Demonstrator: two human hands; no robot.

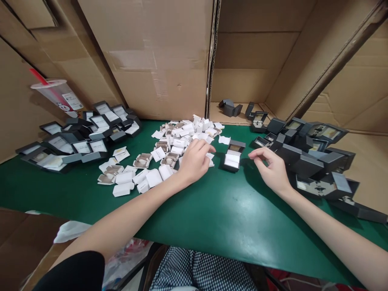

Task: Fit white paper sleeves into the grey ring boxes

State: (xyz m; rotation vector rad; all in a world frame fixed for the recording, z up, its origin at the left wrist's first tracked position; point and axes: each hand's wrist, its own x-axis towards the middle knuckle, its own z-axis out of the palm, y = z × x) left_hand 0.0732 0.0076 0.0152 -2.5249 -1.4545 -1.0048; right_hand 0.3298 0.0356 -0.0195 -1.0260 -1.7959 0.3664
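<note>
A small dark box (234,157) stands with its lid up on the green table between my hands, a white insert (232,159) inside it. My left hand (195,161) is to its left, over the edge of a heap of small white cartons (182,135). Its fingers are bent and a little apart, and I see nothing held in them. To the right of the box, my right hand (270,169) has thumb and index tips drawn together, with nothing visible between them. Neither hand touches the dark box.
Dark boxes with raised lids (75,139) are piled at the left, near a plastic cup (57,95) with a red straw. More dark boxes (306,153) crowd the right. Cardboard walls (151,52) close off the back of the green tabletop (224,218).
</note>
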